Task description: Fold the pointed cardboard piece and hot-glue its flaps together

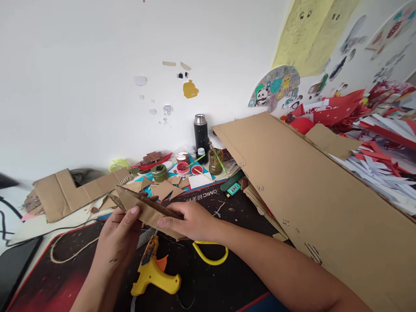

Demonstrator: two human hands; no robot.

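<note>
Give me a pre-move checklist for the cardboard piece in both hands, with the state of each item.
1. Left hand grips cardboard piece: ok.
2. Right hand grips it, thumb on top: ok.
3. Piece held above the mat, not resting on it: ok.
4. Glue gun lies close below the hands: ok.
5. Glue gun hot or loaded: cannot tell.
6. Room on the right: not ok, large cardboard sheet leans close to the right forearm.
</note>
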